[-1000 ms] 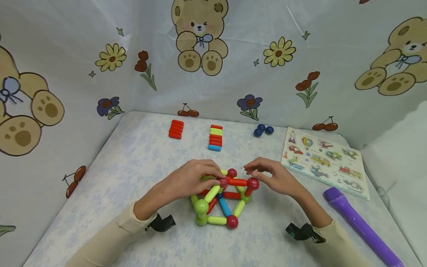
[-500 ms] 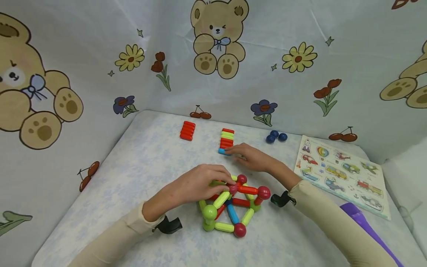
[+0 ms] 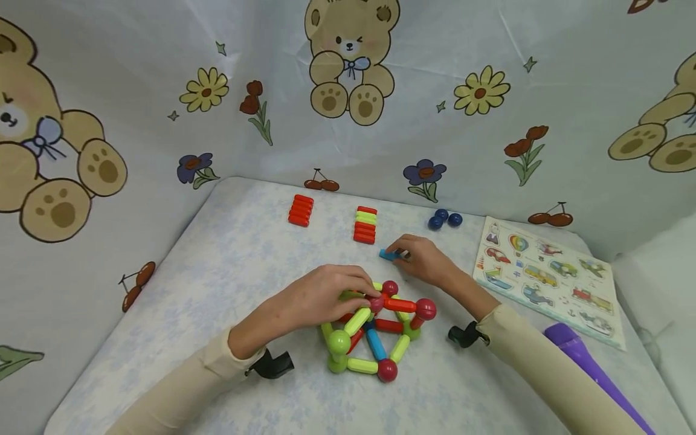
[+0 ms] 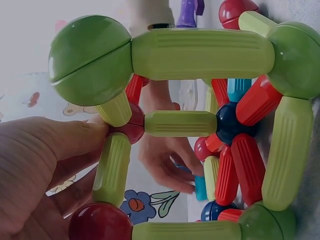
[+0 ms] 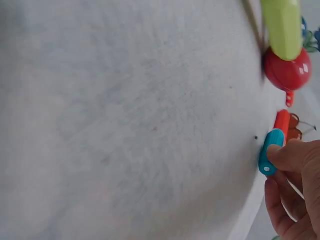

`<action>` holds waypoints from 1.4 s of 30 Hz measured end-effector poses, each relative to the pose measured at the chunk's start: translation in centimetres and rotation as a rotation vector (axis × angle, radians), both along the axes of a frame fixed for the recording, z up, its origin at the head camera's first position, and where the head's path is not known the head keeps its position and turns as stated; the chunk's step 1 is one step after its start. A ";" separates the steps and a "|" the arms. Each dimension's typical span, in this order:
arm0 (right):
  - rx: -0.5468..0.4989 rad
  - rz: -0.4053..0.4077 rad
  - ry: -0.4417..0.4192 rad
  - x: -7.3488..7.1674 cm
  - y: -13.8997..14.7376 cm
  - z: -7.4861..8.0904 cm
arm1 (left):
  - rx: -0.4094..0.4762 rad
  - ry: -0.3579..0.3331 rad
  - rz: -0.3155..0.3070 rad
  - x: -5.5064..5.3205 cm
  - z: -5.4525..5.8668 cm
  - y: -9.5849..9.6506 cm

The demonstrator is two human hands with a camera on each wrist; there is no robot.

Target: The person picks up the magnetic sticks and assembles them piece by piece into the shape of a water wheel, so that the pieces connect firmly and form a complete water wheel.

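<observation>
A frame of magnetic rods and balls, in green, red and blue, stands on the table in front of me. My left hand pinches a red ball at its top between thumb and fingers. Beyond the frame, my right hand holds a short light blue magnetic rod by thumb and fingers. In the right wrist view the thumb lies across that rod, covering part of it. The rod is just right of a row of red and green rods.
Another stack of red rods lies at the back left. Several dark blue balls sit near the back edge. At right are a picture board and a long purple toy. A printed bear curtain hangs behind.
My right hand moved from beside the frame to the rod row, took the light blue rod from its near end and drew it right. The left hand keeps its grip on the frame.
</observation>
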State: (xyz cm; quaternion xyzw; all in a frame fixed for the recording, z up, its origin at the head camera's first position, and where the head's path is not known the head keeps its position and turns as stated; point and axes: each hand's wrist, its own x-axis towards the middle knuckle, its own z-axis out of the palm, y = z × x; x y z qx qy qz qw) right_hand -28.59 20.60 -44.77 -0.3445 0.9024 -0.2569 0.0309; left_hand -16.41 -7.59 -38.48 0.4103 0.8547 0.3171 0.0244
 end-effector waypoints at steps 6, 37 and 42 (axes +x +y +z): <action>-0.070 -0.158 -0.008 3.5 2.7 3.1 | 0.006 -0.020 0.006 0.1 -0.1 0.1; -0.186 -0.205 0.093 19.9 -3.0 5.6 | 0.064 0.000 -0.013 0.2 -0.2 0.3; -0.163 -0.204 0.107 19.4 -2.5 6.3 | 0.069 0.015 -0.019 0.1 -0.2 0.1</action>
